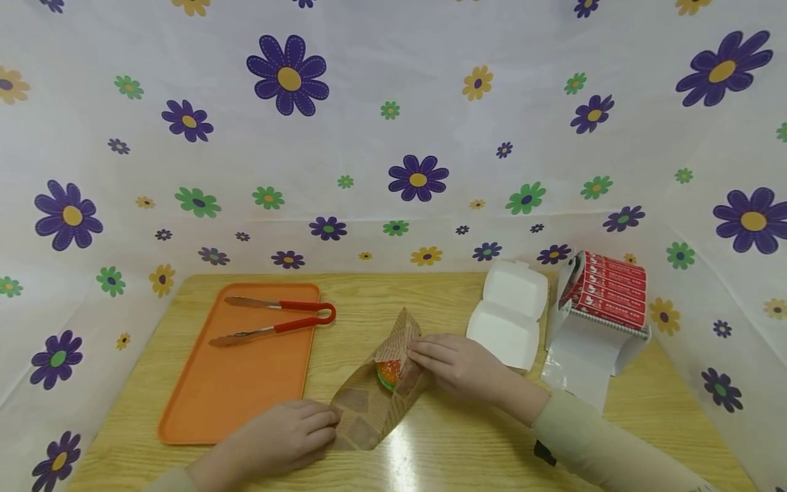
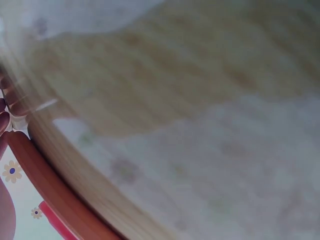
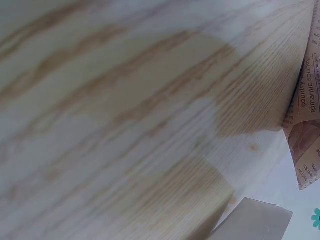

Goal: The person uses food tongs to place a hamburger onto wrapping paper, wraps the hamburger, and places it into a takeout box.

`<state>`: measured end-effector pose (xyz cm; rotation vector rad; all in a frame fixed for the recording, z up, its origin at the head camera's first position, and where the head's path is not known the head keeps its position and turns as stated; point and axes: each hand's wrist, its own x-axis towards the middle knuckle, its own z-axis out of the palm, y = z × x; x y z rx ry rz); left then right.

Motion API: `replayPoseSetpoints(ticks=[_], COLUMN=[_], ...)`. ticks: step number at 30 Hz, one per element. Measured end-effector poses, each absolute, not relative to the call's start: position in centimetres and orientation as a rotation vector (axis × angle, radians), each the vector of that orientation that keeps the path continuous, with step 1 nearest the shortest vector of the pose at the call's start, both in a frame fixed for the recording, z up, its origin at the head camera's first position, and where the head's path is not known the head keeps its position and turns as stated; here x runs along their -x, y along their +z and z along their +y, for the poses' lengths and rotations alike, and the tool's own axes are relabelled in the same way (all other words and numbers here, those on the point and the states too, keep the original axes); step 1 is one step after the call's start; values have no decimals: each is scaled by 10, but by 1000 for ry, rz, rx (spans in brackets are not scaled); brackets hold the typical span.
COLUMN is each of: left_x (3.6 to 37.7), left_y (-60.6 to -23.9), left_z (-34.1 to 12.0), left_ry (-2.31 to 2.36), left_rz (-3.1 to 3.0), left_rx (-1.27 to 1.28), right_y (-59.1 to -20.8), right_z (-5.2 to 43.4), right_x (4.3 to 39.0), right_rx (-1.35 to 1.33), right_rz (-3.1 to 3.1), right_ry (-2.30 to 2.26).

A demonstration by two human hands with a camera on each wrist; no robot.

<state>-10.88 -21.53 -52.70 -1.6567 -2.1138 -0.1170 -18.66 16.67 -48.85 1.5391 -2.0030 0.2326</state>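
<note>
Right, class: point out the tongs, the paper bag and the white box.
tongs [image 1: 305, 316]: head view, on the red handle near the hinge.
paper bag [image 1: 363, 406]: head view, on its brown lower half.
white box [image 1: 515, 290]: head view, on the open lid.

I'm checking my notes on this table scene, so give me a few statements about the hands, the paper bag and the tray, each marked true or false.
1. The right hand pinches the open end of the brown paper bag. True.
2. The burger lies on the orange tray. False: it sits inside the bag's mouth.
3. The red-handled tongs rest on the tray. True.
4. The white clamshell box is shut. False: it lies open.
5. The left hand holds the tongs. False: it holds the bag's lower end.
</note>
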Motion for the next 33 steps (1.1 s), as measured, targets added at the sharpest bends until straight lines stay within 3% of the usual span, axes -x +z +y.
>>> replayPoseSetpoints(ticks=[33], left_x=[119], left_y=[-515], left_z=[-195], left_ry=[38], left_rz=[-2047], left_rx=[1622], right_y=[-490], right_z=[167], right_x=[187], right_rx=[-1524], right_rz=[-1995], right_ry=[218])
